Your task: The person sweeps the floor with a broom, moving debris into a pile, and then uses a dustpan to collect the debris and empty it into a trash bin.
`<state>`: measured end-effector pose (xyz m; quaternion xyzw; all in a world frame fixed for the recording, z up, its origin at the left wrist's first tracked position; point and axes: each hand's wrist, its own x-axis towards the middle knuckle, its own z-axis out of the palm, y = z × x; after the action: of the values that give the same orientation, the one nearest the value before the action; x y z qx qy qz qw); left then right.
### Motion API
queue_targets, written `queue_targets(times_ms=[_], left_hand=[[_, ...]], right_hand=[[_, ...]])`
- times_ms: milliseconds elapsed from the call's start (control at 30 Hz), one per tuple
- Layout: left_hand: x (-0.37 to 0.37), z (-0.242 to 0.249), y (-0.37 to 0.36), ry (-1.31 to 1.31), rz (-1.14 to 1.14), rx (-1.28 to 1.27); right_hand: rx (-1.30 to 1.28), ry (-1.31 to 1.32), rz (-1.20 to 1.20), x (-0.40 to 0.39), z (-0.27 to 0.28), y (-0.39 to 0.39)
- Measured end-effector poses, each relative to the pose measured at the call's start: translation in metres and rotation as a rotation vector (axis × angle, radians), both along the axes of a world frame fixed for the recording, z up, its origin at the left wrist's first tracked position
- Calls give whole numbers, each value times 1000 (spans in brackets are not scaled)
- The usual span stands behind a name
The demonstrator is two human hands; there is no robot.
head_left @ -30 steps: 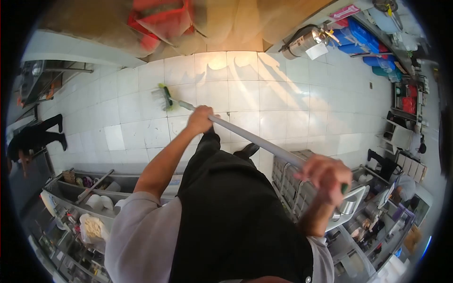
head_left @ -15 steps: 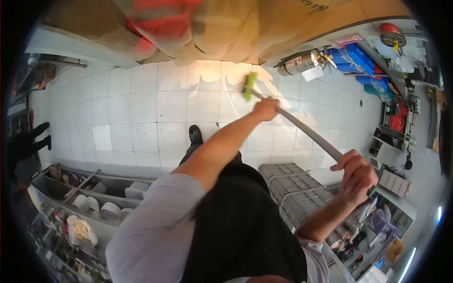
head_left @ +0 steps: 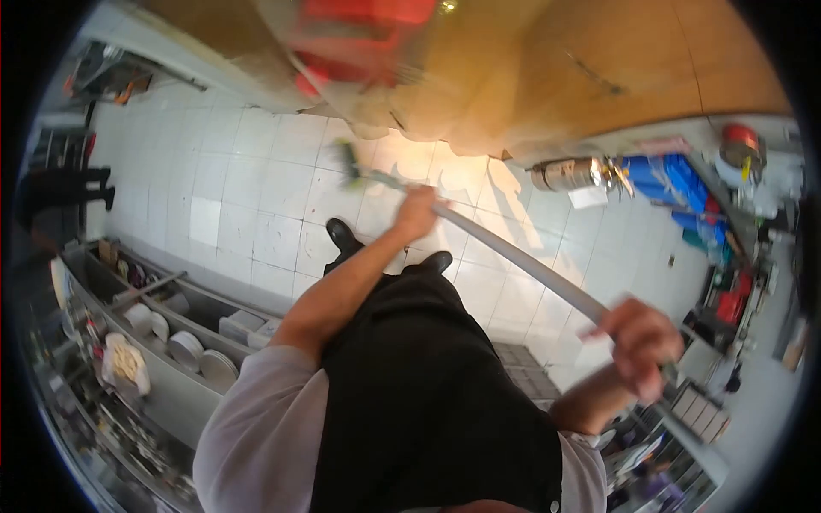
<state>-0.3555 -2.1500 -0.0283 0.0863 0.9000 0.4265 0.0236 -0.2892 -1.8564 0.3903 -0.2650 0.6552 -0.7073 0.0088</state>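
A long-handled floor brush [head_left: 522, 261] slants across the white tiled floor, its grey handle running from lower right to upper left. The blurred brush head [head_left: 349, 165], green and dark, is at the far end, over or on the tiles near the curtain's foot. My left hand [head_left: 417, 214] is closed round the handle a short way behind the head. Around the handle's near end curls my right hand [head_left: 637, 346], smeared by motion, with the handle's tip showing just past it.
A tan curtain or sheet [head_left: 530, 77] hangs ahead, with something red [head_left: 368, 43] behind or on it. A steel cylinder [head_left: 569, 174] stands front right, blue bags [head_left: 654, 181] beyond. On the left is a shelf unit [head_left: 167, 385] with dishes; another person's dark-clad legs [head_left: 85, 184] show far left.
The brush head has swung left along the floor, and my left hand has moved left and slightly down with it. My view has turned, and both my shoes now show.
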Motion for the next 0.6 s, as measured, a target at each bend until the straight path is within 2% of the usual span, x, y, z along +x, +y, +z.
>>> queue_targets(times_ms=[33, 67, 100, 133, 200, 233, 267, 333, 400, 467, 533, 600], left_hand=[[-10, 39, 22, -205, -53, 99], [-21, 58, 43, -190, -96, 146], [-35, 76, 57, -145, -132, 186], [-51, 86, 66, -100, -170, 226], [-86, 86, 64, -123, -27, 266], [-106, 66, 52, -158, 13, 261], [-123, 43, 29, -152, 33, 280], [-142, -4, -21, -149, 59, 311], [-137, -44, -82, -142, 187, 272], [-113, -45, -161, -30, 275, 373], [-93, -30, -227, 1, 453, 320], [-89, -7, -274, -188, 423, 215]], right_hand=[[12, 75, 19, 1, 23, 0], [74, 165, 342, -20, 44, 8], [165, 206, 436, -33, 70, -14], [213, 235, 419, -42, 71, -35], [306, 290, 385, -64, 60, -85], [285, 250, 139, -66, 42, -140], [332, 183, 245, -91, 32, -171], [280, 49, 113, -111, 2, -223], [193, -14, 144, -131, -16, -256], [144, 4, 286, -148, -24, -298], [135, 0, 363, -159, -21, -333], [168, -33, 392, -164, -8, -366]])
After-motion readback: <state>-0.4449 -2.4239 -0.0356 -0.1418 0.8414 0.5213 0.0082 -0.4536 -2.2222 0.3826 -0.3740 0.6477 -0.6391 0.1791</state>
